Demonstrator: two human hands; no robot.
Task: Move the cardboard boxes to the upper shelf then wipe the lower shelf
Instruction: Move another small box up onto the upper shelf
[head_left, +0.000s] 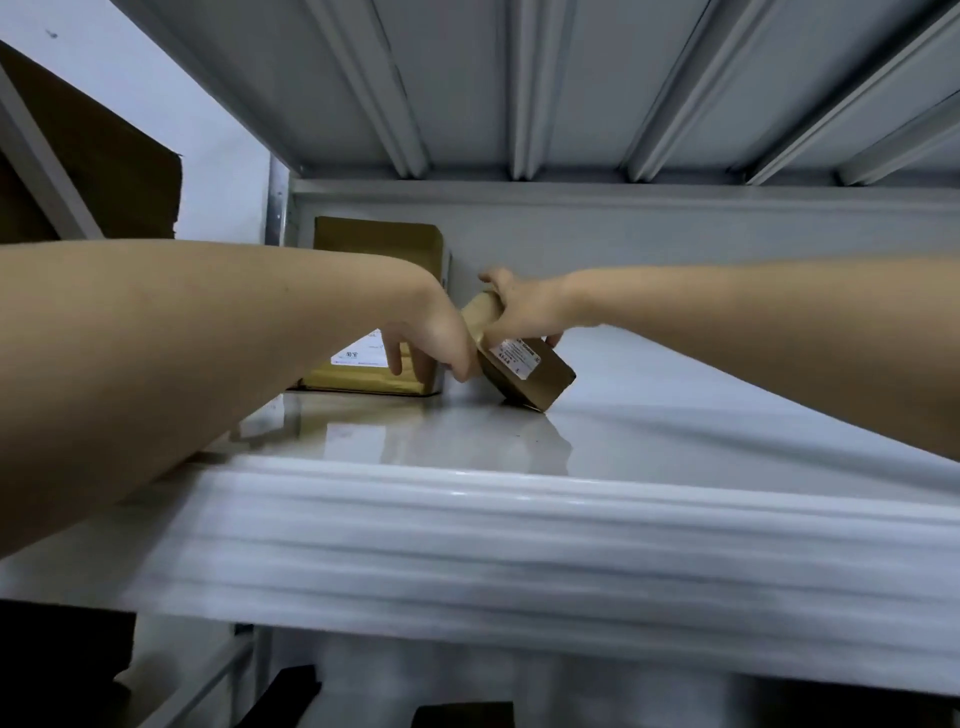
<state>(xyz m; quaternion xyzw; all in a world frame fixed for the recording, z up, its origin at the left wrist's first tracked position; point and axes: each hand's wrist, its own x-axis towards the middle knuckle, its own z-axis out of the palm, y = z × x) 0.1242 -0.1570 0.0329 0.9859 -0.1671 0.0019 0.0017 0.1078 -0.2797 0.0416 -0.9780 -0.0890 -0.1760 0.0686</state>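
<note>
A small brown cardboard box (535, 376) with a white label is tilted on the glossy white shelf (675, 415), one corner touching the surface. My right hand (519, 306) grips its upper end from the right. My left hand (436, 338) touches the box's left side, fingers curled down beside it. A larger cardboard box (379, 244) with a white label stands at the back left of the same shelf, partly hidden by my left forearm.
The ribbed underside of the shelf above (519, 93) hangs low overhead. A grey metal upright (278, 208) stands at the back left corner. Dark cardboard (93, 156) leans beyond the rack on the left. The shelf's front lip (519, 545) is blurred.
</note>
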